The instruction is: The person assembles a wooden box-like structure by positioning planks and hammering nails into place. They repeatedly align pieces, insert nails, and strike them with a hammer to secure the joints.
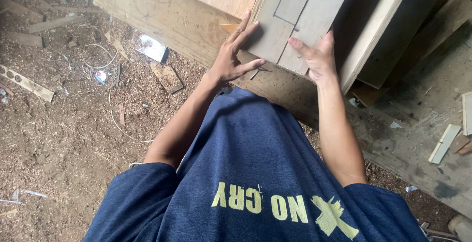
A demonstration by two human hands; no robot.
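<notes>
The grey, weathered flat wooden board, marked with a pencilled rectangle, rests on a big plywood sheet. Both hands press open-palmed at its near end: left hand flat on its left corner, right hand bracing its right edge, apparently steadying it. Sawdust-covered ground lies left of the grip.

Grey panel cut off above

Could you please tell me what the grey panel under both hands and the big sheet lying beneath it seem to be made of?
The grey panel looks like unfinished, weathered wood or plywood: dull grey, matte, with pencilled rectangle lines and a paler edge. The big sheet beneath appears to be raw plywood: tan face, faint grain, dark stains. The left hand and right hand rest flat on the panel.
</notes>
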